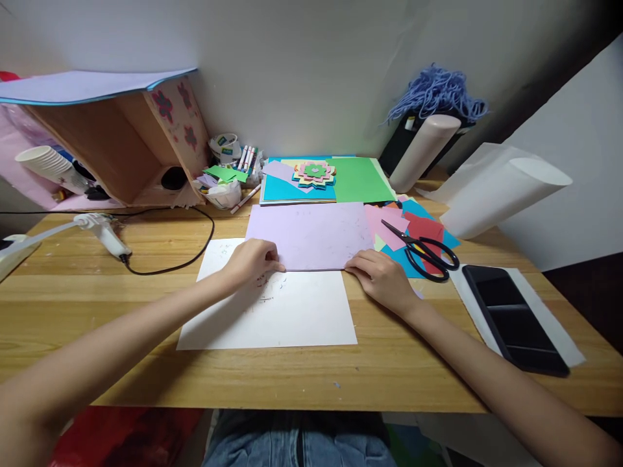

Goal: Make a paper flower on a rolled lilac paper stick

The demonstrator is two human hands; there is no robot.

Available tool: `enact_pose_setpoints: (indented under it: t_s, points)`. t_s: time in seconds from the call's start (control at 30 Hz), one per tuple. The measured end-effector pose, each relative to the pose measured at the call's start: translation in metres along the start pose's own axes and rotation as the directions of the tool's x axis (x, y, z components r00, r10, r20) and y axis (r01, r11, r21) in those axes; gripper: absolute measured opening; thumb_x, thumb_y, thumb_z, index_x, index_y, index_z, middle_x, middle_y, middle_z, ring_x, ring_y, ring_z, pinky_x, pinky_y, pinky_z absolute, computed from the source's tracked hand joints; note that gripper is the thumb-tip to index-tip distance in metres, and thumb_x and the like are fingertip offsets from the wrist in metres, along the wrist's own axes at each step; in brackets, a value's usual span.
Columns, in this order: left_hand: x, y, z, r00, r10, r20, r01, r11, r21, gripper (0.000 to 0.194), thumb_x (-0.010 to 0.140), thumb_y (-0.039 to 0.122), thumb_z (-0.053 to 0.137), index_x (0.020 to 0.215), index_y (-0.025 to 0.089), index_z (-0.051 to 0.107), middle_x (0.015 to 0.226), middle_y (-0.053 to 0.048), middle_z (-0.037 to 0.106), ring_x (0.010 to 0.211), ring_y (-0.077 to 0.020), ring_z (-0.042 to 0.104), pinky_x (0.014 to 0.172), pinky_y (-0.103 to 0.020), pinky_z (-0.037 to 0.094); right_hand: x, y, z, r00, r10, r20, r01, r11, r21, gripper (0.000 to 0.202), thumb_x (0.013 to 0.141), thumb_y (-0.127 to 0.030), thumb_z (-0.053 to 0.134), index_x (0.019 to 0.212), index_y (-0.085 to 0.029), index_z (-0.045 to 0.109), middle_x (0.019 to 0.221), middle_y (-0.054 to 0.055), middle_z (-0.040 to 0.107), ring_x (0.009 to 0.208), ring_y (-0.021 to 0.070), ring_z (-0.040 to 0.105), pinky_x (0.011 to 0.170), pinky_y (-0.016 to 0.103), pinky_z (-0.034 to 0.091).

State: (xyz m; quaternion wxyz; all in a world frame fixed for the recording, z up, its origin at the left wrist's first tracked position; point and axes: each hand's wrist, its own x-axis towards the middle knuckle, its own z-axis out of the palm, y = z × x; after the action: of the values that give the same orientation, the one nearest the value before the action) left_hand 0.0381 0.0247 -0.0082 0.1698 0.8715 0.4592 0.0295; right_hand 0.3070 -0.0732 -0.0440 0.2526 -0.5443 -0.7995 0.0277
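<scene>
A sheet of lilac paper [311, 237] lies flat at the middle of the table, its near edge running level between my hands. My left hand [256, 261] is closed with thumb and fingertips on the near left part of that edge. At the near right corner my right hand [382, 277] pinches the same sheet. Partly under the lilac paper is a white sheet [292, 318] with small dark marks and crumbs on it. Black-handled scissors [428, 256] rest just beyond my right hand, on pink, red and blue paper scraps [423, 227].
Behind are a green sheet [365, 178] and a layered paper flower [315, 173]. A glue gun [104, 237] with its cable lies left, before an open box [117, 143]. Paper rolls [501, 194] stand at the right; a dark phone [513, 318] lies nearer.
</scene>
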Motion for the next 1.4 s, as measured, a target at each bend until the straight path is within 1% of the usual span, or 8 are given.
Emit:
enact_pose_setpoints:
  t_s: [0.17,0.37,0.53,0.73,0.97,1.1,1.27,1.4]
  points:
    - [-0.040,-0.004,0.015,0.956,0.239,-0.171,-0.222,0.968,0.113,0.020,0.083,0.018,0.045,0.084,0.020,0.064,0.082,-0.004,0.064,0.070,-0.0143,0.057,0.059,-0.023,0.039,0.000,-0.001,0.000,1.000,0.009,-0.001,-0.009,1.000,-0.002,0.019,0.085,-0.016,0.047,0.076,-0.019,0.064,0.077,0.004,0.065,0.076,0.0177,0.056,0.067,0.029,0.039]
    - [-0.062,-0.017,0.020,0.844,0.397,-0.361,-0.258,0.890,0.377,0.019,0.083,0.015,0.045,0.083,0.018,0.064,0.084,-0.006,0.060,0.078,-0.0177,0.055,0.077,-0.035,0.045,0.000,-0.001,-0.002,1.000,0.006,-0.007,-0.006,1.000,-0.019,0.019,0.085,-0.017,0.048,0.075,-0.019,0.064,0.075,0.004,0.065,0.075,0.0174,0.057,0.066,0.029,0.039]
    - [-0.067,-0.022,0.025,0.769,0.513,-0.381,-0.314,0.823,0.473,0.024,0.085,0.010,0.040,0.095,0.018,0.061,0.082,-0.005,0.062,0.075,-0.0148,0.056,0.085,-0.037,0.045,-0.001,0.000,0.000,1.000,0.004,-0.006,-0.004,1.000,-0.028,0.019,0.085,-0.018,0.048,0.075,-0.019,0.063,0.076,0.004,0.065,0.075,0.0174,0.057,0.067,0.029,0.039]
    - [-0.066,-0.022,0.022,0.796,0.544,-0.267,-0.344,0.768,0.541,0.024,0.083,0.007,0.039,0.091,0.015,0.061,0.079,-0.005,0.063,0.068,-0.0144,0.055,0.080,-0.032,0.043,-0.001,0.000,0.001,1.000,-0.004,-0.010,0.003,0.999,-0.032,0.019,0.085,-0.017,0.047,0.075,-0.019,0.063,0.078,0.004,0.065,0.075,0.0176,0.057,0.065,0.029,0.039]
    - [-0.054,-0.003,0.014,0.937,0.187,-0.294,-0.079,0.936,0.343,0.026,0.078,0.008,0.042,0.069,0.018,0.063,0.070,-0.002,0.063,0.059,-0.0129,0.052,0.081,-0.036,0.034,-0.002,0.002,0.001,1.000,-0.005,-0.009,0.004,1.000,-0.028,0.018,0.085,-0.019,0.048,0.076,-0.019,0.063,0.078,0.003,0.065,0.076,0.0175,0.057,0.066,0.029,0.039]
    - [-0.039,-0.001,-0.001,0.986,-0.009,-0.168,0.040,0.983,0.180,0.029,0.075,0.009,0.043,0.059,0.019,0.065,0.065,-0.001,0.066,0.055,-0.0129,0.052,0.080,-0.040,0.029,-0.003,0.003,0.001,1.000,-0.006,-0.006,0.006,1.000,-0.031,0.018,0.085,-0.019,0.047,0.077,-0.019,0.062,0.078,0.003,0.065,0.075,0.0172,0.057,0.065,0.029,0.039]
    - [-0.020,-0.011,-0.017,0.983,-0.174,0.060,0.171,0.984,0.052,0.010,0.068,0.025,0.059,0.063,0.021,0.067,0.068,-0.002,0.068,0.066,-0.0191,0.058,0.068,-0.032,0.033,-0.003,0.003,0.001,1.000,0.001,-0.001,-0.001,0.999,-0.034,0.018,0.085,-0.019,0.047,0.076,-0.020,0.063,0.078,0.003,0.065,0.076,0.0171,0.057,0.065,0.029,0.039]
    - [-0.012,-0.015,-0.020,0.961,-0.268,0.067,0.258,0.957,0.133,0.016,0.061,0.035,0.068,0.063,0.019,0.067,0.070,-0.006,0.068,0.066,-0.0220,0.058,0.057,-0.029,0.033,-0.003,0.002,0.001,1.000,0.006,0.000,-0.006,0.999,-0.032,0.018,0.085,-0.018,0.047,0.076,-0.020,0.063,0.077,0.003,0.065,0.075,0.0169,0.057,0.065,0.028,0.038]
